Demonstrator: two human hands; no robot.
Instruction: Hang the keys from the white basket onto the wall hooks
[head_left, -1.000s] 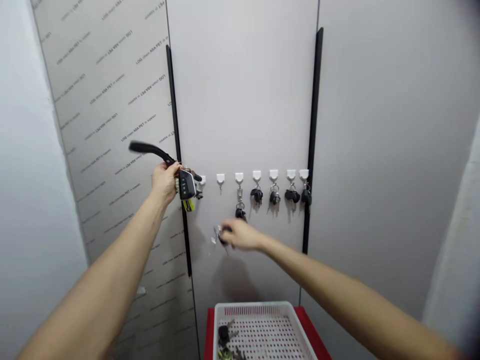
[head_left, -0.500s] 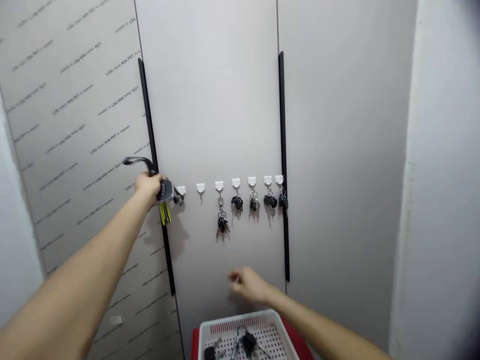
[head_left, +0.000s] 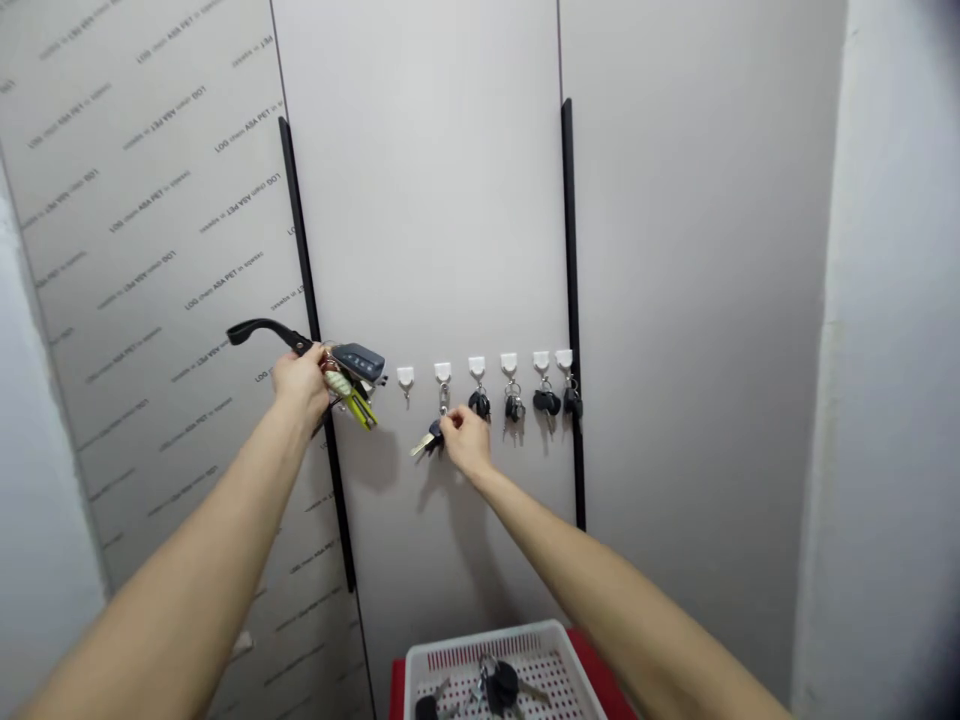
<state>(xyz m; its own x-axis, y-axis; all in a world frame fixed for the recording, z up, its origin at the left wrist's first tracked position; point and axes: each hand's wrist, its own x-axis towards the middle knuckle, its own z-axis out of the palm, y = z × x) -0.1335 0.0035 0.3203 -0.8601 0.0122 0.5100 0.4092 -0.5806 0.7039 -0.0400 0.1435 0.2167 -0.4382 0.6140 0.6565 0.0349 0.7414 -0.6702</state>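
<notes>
On the grey panel wall (head_left: 420, 220), white adhesive hooks (head_left: 476, 366) are set in a row at one height, spaced, it seems, so that each key set hangs clear of the next. A black-headed car key (head_left: 433, 437), hanging by its ring from a hook, is pinched in the right hand (head_left: 466, 443). A key bunch (head_left: 345, 380) with a black strap (head_left: 262, 330) is gripped in the closed left hand (head_left: 300, 385), held up just beside the leftmost visible hook (head_left: 405, 375). Further keys (head_left: 501, 686) are lying below in a white perforated basket (head_left: 487, 640).
</notes>
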